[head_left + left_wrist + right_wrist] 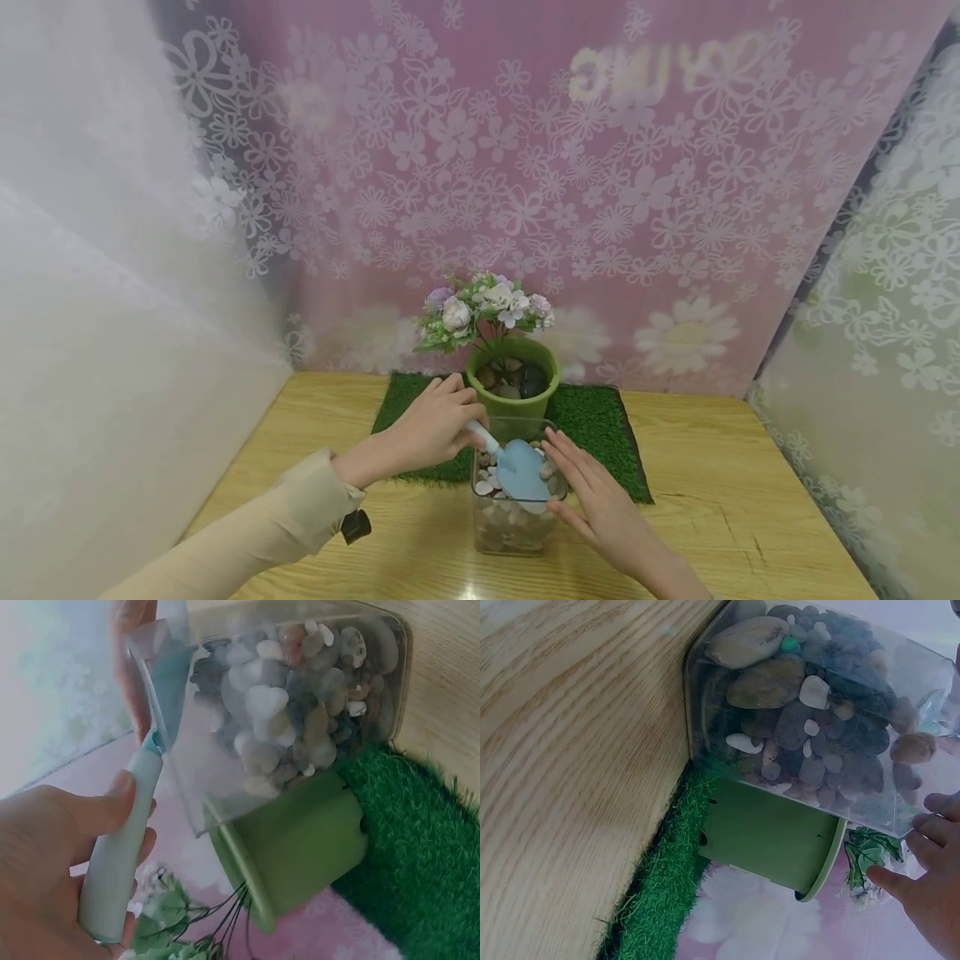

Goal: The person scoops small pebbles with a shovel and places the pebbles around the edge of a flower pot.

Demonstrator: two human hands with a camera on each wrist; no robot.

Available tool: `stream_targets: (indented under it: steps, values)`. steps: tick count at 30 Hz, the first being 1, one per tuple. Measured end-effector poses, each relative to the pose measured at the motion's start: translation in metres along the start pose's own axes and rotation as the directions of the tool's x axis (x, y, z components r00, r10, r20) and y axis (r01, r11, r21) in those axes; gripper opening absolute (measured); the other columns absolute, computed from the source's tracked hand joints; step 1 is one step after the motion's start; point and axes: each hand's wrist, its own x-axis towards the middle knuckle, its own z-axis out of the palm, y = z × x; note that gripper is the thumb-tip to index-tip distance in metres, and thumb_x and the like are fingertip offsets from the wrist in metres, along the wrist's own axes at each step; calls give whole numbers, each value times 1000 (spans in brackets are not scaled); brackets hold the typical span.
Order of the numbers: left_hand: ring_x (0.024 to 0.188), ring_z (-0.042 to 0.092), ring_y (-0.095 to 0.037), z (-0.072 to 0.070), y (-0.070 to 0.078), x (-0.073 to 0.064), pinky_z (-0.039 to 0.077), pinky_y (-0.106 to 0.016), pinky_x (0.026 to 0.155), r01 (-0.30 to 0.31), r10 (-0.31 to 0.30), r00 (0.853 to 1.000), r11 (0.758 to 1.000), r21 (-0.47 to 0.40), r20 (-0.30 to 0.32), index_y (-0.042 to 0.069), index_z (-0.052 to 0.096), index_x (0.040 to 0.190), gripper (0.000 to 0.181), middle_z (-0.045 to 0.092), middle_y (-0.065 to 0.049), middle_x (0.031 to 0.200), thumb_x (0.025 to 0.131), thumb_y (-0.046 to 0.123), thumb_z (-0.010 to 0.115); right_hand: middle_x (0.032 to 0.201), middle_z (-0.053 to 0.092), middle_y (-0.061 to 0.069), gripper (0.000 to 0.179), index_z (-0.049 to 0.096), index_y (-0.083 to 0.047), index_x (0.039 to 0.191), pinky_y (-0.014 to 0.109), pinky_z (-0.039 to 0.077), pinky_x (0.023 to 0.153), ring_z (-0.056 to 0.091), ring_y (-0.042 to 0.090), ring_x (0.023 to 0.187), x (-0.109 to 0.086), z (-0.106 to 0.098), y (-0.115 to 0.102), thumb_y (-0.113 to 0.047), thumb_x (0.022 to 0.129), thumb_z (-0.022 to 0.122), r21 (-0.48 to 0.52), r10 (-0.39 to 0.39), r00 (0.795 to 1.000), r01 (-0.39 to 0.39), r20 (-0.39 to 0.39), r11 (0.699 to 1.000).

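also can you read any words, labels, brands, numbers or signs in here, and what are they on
Pale yellow lettering, high on the pink backdrop: perhaps a "G" and a "Y" among the letters, but too blurred and covered by white flower shapes to read surely.
No readable text on the blue trowel, clear container or green pot.

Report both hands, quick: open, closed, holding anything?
Left hand: closed, holding the light-blue trowel by its handle.
Right hand: open, holding nothing, touching the clear container near its rim.
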Motion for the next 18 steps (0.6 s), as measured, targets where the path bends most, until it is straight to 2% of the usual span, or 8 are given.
stream_targets:
  steps: [4,7,11,14,18]
  values:
    - [78,33,-15,6,-2,-3,27,-30,71,27,-25,999,998,-49,35,20,76,98,19,66,5,91,90,38,74,165,28,10,76,29,-15,161,16,4,119,29,23,151,0,2,0,-31,98,68,7,-3,1000,3,-3,1000]
    - [76,32,-14,9,-3,-6,27,-30,71,92,-85,994,991,-96,73,21,77,98,19,66,7,89,90,38,73,165,28,10,76,28,-15,161,15,3,119,28,23,152,0,3,0,-31,98,68,9,-4,1000,4,2,1000]
    - [77,34,-13,11,-3,-9,30,-30,72,152,-142,987,977,-151,75,21,77,99,19,65,8,89,89,37,75,165,29,11,76,29,-14,161,15,4,119,28,24,151,0,3,-1,-31,98,68,12,-14,1000,14,-4,1000]
    - [79,36,-14,11,-3,-10,32,-31,73,142,-131,989,975,-173,69,19,76,101,19,65,6,90,90,34,75,164,30,13,75,31,-13,160,15,6,119,30,26,151,1,1,-1,-29,97,69,14,-22,1000,22,-22,1000]
    - [81,36,-14,9,-7,-14,33,-31,75,116,-93,989,970,-213,116,17,74,106,19,66,4,97,91,28,75,164,31,13,76,31,-12,160,16,7,120,30,27,150,2,0,-1,-28,96,70,19,-24,999,24,-30,1000]
